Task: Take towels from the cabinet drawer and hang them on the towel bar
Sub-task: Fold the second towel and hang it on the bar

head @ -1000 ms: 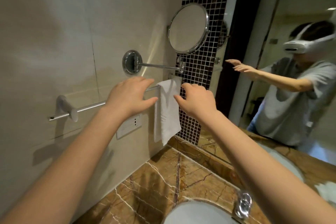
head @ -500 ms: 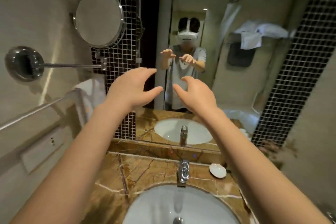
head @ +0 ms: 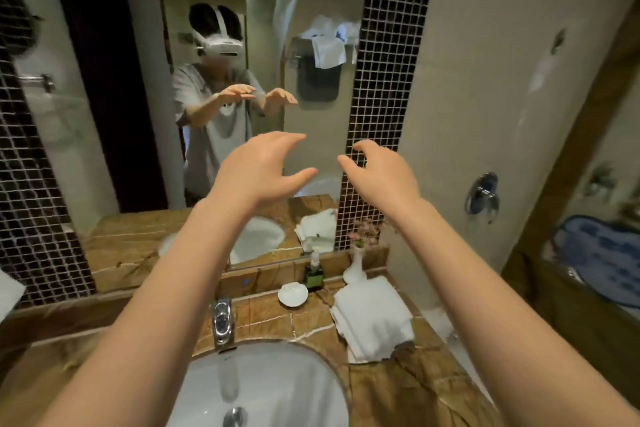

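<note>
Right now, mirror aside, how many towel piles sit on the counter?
1: a folded pile right of the sink, near the vase. The white corner at the left edge may be another towel.

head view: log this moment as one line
left hand: open, empty | right hand: open, empty | folded towels: on counter, right of sink

The sink (head: 294,392) is cut off below.
</note>
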{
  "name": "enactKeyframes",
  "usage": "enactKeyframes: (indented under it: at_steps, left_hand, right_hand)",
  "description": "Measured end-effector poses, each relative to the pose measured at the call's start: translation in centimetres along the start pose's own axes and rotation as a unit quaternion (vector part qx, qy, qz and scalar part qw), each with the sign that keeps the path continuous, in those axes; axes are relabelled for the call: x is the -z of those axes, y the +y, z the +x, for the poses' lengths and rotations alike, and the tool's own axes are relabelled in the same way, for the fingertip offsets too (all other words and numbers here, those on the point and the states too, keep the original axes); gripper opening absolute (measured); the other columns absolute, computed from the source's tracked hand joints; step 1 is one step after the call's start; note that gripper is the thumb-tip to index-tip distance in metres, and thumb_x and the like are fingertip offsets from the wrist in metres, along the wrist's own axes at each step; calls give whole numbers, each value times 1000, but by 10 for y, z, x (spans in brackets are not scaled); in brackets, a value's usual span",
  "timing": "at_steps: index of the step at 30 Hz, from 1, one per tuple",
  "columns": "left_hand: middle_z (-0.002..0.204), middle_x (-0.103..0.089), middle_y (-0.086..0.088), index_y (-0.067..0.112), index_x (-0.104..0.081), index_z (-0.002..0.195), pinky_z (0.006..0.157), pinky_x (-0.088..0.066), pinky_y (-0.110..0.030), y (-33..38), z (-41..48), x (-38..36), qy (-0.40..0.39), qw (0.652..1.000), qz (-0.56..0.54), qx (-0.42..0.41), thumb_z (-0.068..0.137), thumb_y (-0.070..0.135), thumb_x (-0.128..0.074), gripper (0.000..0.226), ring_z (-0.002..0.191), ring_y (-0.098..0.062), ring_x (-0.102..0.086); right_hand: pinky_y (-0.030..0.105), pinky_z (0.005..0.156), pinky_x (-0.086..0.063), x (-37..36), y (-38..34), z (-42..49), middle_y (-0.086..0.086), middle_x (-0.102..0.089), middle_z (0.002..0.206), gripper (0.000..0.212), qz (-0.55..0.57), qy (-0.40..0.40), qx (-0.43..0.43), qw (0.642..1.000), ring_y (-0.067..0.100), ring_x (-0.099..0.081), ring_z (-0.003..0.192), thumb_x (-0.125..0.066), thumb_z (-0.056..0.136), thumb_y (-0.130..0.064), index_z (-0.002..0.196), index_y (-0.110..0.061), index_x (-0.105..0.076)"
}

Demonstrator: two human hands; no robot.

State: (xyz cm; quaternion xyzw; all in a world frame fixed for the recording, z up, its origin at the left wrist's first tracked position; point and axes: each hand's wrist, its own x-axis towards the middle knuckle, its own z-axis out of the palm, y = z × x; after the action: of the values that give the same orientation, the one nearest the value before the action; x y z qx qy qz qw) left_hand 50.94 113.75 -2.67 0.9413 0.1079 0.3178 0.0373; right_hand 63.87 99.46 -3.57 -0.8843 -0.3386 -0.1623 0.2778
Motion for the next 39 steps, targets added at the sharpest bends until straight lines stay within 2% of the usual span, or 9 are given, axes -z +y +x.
enactKeyframes:
  at_steps: [5,8,16,19,25,30,39]
  left_hand:
    - [143,-47,2,25,-41,140,104,-40,-40,37,32,-36,-12,998,-27,-47,84,59,-49,66,131,-18,-42]
    - [142,-48,1,25,-41,140,103,-42,-44,51,44,-58,-26,995,-52,-84,84,60,-47,67,131,-19,-43]
    - [144,-46,4,26,-39,141,101,-41,-40,65,54,-115,-68,983,-91,-143,87,60,-47,65,132,-16,-41]
    - [143,-47,2,23,-40,141,101,-42,-42,61,57,-139,-71,982,-96,-146,87,59,-46,65,132,-18,-42]
    - [138,-52,0,21,-44,138,96,-43,-42,57,52,-196,-80,980,-111,-144,88,56,-49,61,127,-20,-47]
    - [139,-51,-1,20,-44,139,99,-41,-41,53,40,-251,-94,982,-99,-133,88,55,-49,62,128,-21,-45]
    - [140,-49,-1,21,-44,139,100,-42,-42,29,0,-354,-147,982,-87,-86,88,57,-47,63,129,-21,-44]
  right_hand:
    - [47,98,-44,23,51,-7,5,-60,129,55,-24,17,-67,997,26,-54,118,-42,94,-53,137,-19,-46]
    - [46,98,-44,30,71,-15,7,-59,131,54,-50,26,-98,994,28,-54,119,-42,95,-53,135,-17,-49]
    - [47,97,-45,17,107,-30,8,-58,132,57,-94,13,-164,982,30,-54,119,-41,95,-53,138,-17,-47]
    - [39,91,-45,-1,124,-28,9,-60,130,56,-84,22,-180,980,29,-55,117,-42,95,-53,137,-17,-48]
    - [37,90,-44,-57,166,-22,7,-59,130,55,-52,-1,-192,980,26,-54,119,-42,95,-52,137,-16,-49]
    - [45,98,-44,-109,199,-24,7,-59,129,55,-31,-16,-188,982,26,-54,119,-42,94,-53,135,-18,-49]
    - [45,92,-46,-203,254,-36,3,-61,124,53,-4,-56,-178,982,23,-55,116,-43,93,-54,133,-20,-51]
